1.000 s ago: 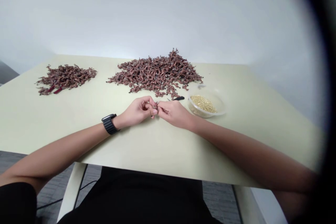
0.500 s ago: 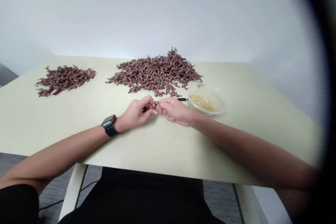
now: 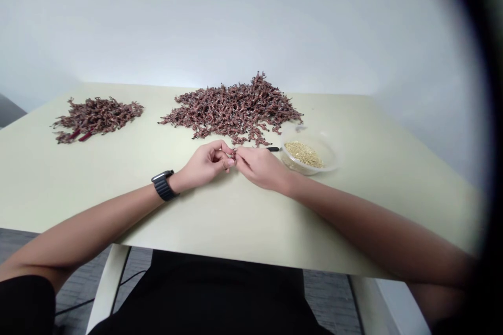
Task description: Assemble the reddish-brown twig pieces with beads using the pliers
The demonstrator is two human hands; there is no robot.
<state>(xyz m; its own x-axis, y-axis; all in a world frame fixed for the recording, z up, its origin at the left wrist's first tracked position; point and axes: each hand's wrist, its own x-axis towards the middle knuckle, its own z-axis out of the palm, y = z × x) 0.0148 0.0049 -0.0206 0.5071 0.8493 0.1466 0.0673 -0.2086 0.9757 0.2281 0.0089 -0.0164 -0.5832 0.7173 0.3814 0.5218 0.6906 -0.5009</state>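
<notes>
**Left hand [image 3: 206,162] and right hand [image 3: 259,168] pinch one sprig [image 3: 234,155]**

Half a second ago, the right hand lay long and fairly flat, reaching in towards the left. Now its fingers have curled down and inward, and its grip is pressed together at the tips on the sprig. The left hand has also drawn its fingers in more tightly, with its thumb and fingertips closed on the other side. The sprig sits where the two grips meet, above the desk [image 3: 251,230], and most of it is hidden by the fingers. It is too small to make out any detail.

Just beyond the right hand lies a black handle [image 3: 273,149], with a clear bowl [image 3: 334,159] of pale grains [image 3: 303,154] beside it. The handle's far end is hidden, so the tool cannot be named. A large pile [image 3: 231,107] of reddish-brown sprigs lies behind the hands, nearly reaching the bowl, and a small pile [image 3: 96,118] with a few red stems [image 3: 78,137] lies well to the left. Neither pile has visibly changed. A watch [image 3: 164,186] with a black band sits on the left wrist. No brand, label or writing can be read on anything.
</notes>
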